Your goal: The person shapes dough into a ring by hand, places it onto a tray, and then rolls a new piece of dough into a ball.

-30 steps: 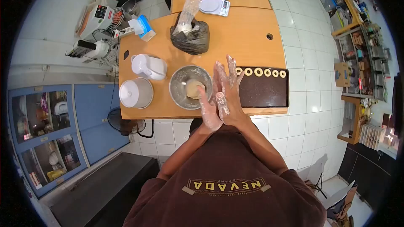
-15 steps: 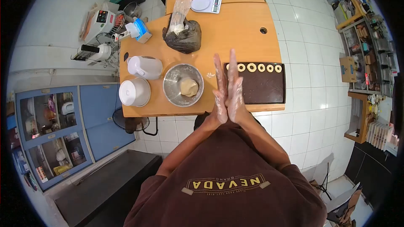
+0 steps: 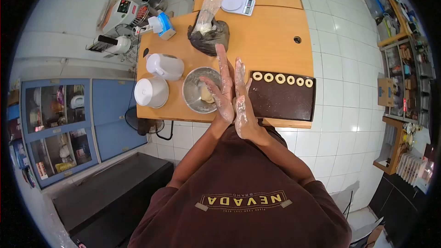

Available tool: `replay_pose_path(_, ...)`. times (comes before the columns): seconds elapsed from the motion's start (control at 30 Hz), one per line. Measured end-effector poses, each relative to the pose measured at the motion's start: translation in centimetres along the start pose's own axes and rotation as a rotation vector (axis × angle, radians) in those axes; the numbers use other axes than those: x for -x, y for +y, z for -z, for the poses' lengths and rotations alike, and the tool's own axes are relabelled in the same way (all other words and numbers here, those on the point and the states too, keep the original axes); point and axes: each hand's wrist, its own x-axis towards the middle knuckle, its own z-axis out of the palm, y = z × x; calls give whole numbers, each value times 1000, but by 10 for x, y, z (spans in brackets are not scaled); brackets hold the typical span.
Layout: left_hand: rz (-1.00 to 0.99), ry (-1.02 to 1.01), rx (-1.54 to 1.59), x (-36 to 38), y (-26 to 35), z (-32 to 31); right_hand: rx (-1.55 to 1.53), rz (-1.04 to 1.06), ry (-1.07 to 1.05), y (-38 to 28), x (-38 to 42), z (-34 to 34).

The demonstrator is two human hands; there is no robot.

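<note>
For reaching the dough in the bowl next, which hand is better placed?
Left, I'd judge: the left hand is nearer the bowl and dough; the right hand is farther over, toward the tray.

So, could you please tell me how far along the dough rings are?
Six rings on the tray look shaped. The floury left hand and right hand are close together, palms facing; any dough between them is hidden. The lump of dough in the metal bowl seems left to shape.

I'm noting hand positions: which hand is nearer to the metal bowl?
Left. The left hand overlaps the right rim of the metal bowl in view; the right hand is farther off, toward the dark baking tray.
</note>
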Motion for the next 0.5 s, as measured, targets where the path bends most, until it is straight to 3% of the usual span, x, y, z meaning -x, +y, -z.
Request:
replay_pose_path(0.1,17,69,38,5,-16,23,-12,17,-50,8,2,-17)
replay_pose_path(0.13,145,128,198,11,-18,29,-6,14,-63,9,4,-24)
replay_pose_path(0.23,133,147,124,16,-20,54,-17,51,-106,19,0,-44)
replay_pose_path(0.5,-157,102,-147,26,4,110,-256,2,-125,-14,-57,-115)
